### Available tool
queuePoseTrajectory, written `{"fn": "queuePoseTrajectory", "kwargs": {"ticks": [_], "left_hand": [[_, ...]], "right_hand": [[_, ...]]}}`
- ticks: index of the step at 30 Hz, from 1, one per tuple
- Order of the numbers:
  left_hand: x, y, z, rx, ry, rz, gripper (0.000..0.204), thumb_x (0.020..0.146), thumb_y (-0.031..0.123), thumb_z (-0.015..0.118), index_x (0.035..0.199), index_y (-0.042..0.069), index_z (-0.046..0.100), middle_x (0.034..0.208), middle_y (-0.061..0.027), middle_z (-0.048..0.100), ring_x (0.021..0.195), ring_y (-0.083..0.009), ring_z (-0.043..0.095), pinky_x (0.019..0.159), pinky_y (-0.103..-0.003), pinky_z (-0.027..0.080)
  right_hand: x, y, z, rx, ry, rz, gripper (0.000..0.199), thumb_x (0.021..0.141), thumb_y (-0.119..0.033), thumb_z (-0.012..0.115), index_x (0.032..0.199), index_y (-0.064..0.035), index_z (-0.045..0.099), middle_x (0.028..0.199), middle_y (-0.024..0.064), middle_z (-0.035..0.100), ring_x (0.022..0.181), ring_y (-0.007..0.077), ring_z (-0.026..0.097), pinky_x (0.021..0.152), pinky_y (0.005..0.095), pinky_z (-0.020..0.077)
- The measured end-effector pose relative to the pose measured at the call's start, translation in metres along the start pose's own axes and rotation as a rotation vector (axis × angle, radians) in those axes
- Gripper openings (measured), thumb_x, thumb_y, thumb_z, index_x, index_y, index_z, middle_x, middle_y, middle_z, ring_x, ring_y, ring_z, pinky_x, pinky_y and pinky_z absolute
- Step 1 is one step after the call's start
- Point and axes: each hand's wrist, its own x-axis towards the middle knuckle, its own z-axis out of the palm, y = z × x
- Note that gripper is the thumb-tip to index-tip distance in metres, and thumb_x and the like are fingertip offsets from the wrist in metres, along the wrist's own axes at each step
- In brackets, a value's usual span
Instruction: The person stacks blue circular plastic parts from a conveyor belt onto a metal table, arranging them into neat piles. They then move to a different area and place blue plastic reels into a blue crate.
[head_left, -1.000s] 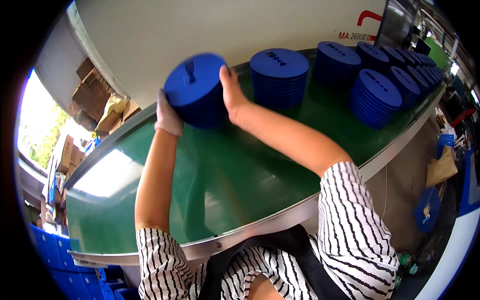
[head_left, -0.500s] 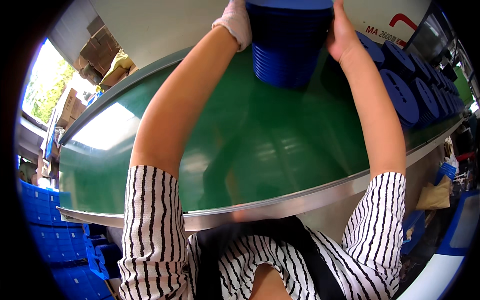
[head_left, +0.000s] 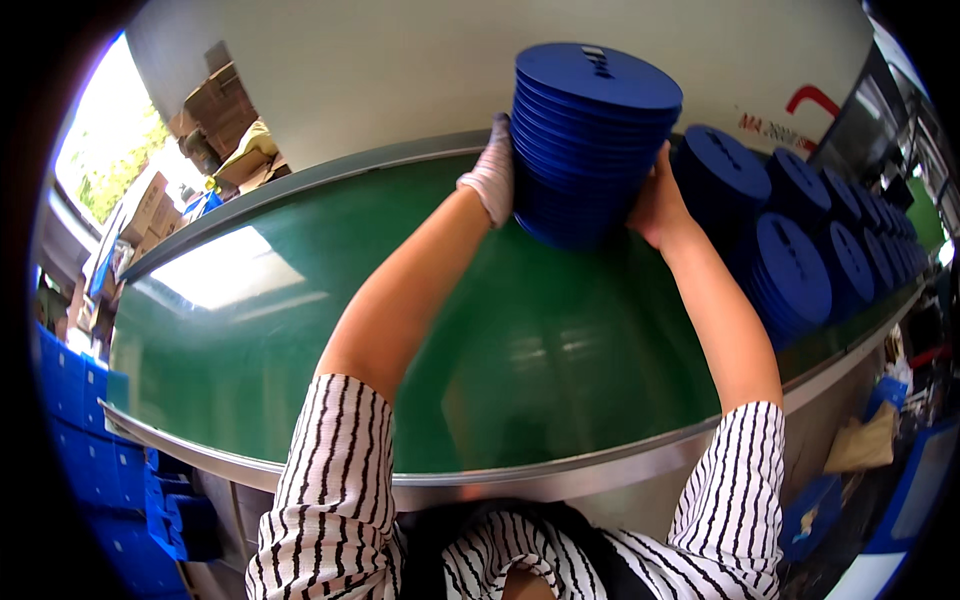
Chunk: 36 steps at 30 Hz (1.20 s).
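Note:
A tall stack of round blue discs (head_left: 596,140) stands on the green tabletop (head_left: 480,370), near its back edge. Small dark slots mark the top disc. My left hand (head_left: 492,178), in a pale glove with darker fingertips, presses against the stack's left side. Against the lower right side rests my bare right hand (head_left: 661,208), its fingers partly hidden behind the discs. Between them, both hands clasp the stack.
To the right, several more stacks of blue discs (head_left: 795,270) stand in rows along the table. A pale machine panel (head_left: 400,70) rises behind. Blue crates (head_left: 110,470) are piled at lower left; cardboard boxes (head_left: 148,212) sit beyond the table's left end.
Both hands have moved lower down the sides of the stack. My view has tilted up, so the stack's top now shows whole and the scene sits lower in the picture.

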Motion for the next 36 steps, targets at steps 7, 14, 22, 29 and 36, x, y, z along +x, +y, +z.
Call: {"fn": "queuePoseTrajectory", "kwargs": {"ticks": [7,14,22,29,36], "left_hand": [[-0.083,-0.032,0.040,1.257,0.017,0.244,0.091,0.077,0.077,0.019,0.133,0.008,0.038,0.136,-0.0118,0.040,0.129,-0.0291,0.031,0.109,-0.038,0.018],[-0.169,-0.006,0.110,1.508,0.288,0.729,0.095,0.073,0.079,0.025,0.134,0.007,0.037,0.137,-0.0152,0.036,0.130,-0.0296,0.028,0.107,-0.039,0.018],[-0.268,0.093,0.129,1.612,0.349,1.626,0.069,0.084,0.058,0.032,0.132,0.008,0.036,0.126,-0.0185,0.045,0.118,-0.0391,0.042,0.099,-0.037,0.032],[-0.384,0.099,0.041,1.687,1.382,2.171,0.044,0.091,0.010,0.033,0.134,0.004,0.026,0.138,-0.0194,0.031,0.127,-0.0313,0.032,0.104,-0.033,0.029],[-0.522,0.134,-0.098,0.949,1.249,2.723,0.042,0.091,0.030,0.041,0.126,0.007,0.041,0.122,-0.0151,0.047,0.116,-0.0285,0.042,0.098,-0.032,0.033]], "right_hand": [[-0.004,0.002,0.069,-0.141,-0.064,-0.033,0.091,0.074,-0.079,0.024,0.141,-0.0170,0.021,0.147,0.0060,0.020,0.134,0.0276,0.017,0.104,0.0534,0.0138],[0.053,0.007,0.158,-0.047,-0.229,0.045,0.080,0.079,-0.071,0.033,0.139,-0.0194,0.026,0.145,0.0027,0.025,0.134,0.0268,0.019,0.103,0.0530,0.0176],[0.141,0.095,0.285,0.204,-0.763,0.404,0.061,0.087,-0.056,0.038,0.134,-0.0163,0.037,0.138,0.0050,0.038,0.126,0.0263,0.035,0.102,0.0501,0.0269],[0.118,0.254,0.396,0.299,-1.104,0.603,0.061,0.091,-0.048,0.034,0.137,-0.0067,0.029,0.140,0.0111,0.033,0.128,0.0286,0.032,0.106,0.0446,0.0251],[0.000,0.408,0.491,0.177,-1.590,0.817,0.060,0.093,-0.047,0.029,0.139,-0.0089,0.023,0.143,0.0096,0.027,0.131,0.0276,0.027,0.107,0.0445,0.0222]]}}
